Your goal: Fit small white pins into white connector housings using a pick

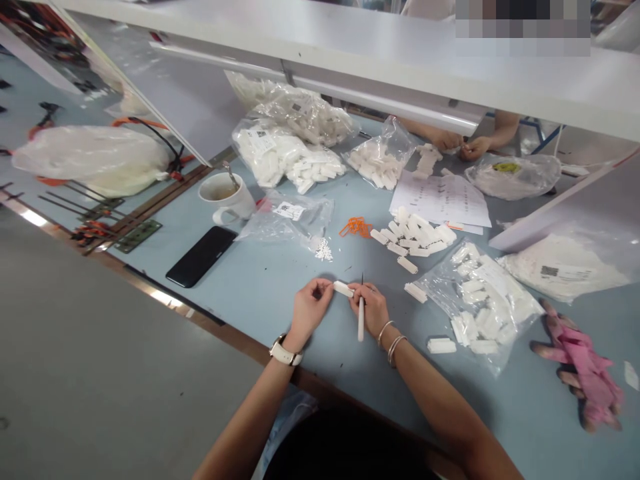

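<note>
White plastic block (343,289): likely light, stiff; hold by ends. Left fingers (324,287) pinch it; right fingers (369,294) likewise, plus white-handled tool (361,321).

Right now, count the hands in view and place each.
4: the left hand and right hand, at one white piece; a co-worker's hand and another hand beside it, at the far side of the table. More may be hidden.

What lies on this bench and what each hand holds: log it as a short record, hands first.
Left hand: pinches one end of a white piece
Right hand: holds its other end and a slim tool
Ahead: tiny white bits, orange parts, heap of white pieces
Left side: phone, mug
Right side: clear bag of white pieces
Far side: another person's hands
</note>
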The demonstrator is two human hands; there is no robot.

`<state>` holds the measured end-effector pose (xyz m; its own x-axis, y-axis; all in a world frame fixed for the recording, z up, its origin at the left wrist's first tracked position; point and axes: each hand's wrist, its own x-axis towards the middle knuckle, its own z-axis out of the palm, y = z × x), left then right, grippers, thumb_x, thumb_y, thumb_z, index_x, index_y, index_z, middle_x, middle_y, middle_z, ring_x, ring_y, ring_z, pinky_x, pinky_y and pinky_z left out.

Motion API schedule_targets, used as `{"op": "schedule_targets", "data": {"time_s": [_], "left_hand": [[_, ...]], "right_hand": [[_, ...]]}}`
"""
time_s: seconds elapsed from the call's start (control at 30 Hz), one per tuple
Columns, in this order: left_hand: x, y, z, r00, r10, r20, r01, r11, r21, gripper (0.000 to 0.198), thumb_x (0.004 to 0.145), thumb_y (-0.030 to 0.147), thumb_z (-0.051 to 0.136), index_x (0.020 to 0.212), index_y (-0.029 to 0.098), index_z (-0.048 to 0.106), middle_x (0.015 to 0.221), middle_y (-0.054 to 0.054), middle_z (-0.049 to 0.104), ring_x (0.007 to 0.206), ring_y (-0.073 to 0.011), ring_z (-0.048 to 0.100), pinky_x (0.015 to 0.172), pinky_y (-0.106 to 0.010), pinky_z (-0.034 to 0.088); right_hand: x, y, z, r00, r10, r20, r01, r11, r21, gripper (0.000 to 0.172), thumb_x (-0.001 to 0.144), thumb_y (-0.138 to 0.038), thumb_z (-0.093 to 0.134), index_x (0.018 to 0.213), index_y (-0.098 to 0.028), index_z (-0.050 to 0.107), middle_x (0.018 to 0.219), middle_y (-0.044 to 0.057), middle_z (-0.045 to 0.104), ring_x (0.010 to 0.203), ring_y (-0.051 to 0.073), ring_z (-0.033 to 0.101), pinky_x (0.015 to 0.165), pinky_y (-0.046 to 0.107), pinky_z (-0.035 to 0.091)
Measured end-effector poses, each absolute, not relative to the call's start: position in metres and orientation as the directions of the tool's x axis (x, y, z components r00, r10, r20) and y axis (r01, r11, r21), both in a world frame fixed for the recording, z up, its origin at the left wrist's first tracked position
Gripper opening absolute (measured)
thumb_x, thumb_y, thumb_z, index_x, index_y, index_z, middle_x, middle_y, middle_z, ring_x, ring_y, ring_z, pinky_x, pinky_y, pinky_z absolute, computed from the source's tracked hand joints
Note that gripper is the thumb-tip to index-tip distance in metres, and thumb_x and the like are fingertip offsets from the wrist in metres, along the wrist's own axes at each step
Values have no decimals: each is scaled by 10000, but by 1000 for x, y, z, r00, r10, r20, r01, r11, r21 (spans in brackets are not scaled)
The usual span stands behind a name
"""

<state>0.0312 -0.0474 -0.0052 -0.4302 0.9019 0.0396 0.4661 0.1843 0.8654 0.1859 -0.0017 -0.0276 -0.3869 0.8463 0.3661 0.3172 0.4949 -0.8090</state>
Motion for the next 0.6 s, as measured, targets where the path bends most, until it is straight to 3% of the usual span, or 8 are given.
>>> {"op": "schedule_targets", "data": {"time_s": [0.23,0.6], "left_hand": [[22,-48,-2,-375,925,-56,271,167,948,244,771,379,582,826,155,661,758,-39,692,647,-150,584,639,-265,473],[35,-50,-7,-413,902,124,487,104,867,136,786,316,577,796,184,608,719,-9,652,674,-146,606,694,-263,493]], "right_hand": [[186,-2,-28,-384,839,384,313,510,-801,149,793,-135,513,688,-220,577,832,27,706,762,157,605,725,270,498],[186,-2,-28,-404,822,401,295,532,-794,164,779,-102,503,761,-216,618,758,21,692,740,160,607,755,287,504]]}}
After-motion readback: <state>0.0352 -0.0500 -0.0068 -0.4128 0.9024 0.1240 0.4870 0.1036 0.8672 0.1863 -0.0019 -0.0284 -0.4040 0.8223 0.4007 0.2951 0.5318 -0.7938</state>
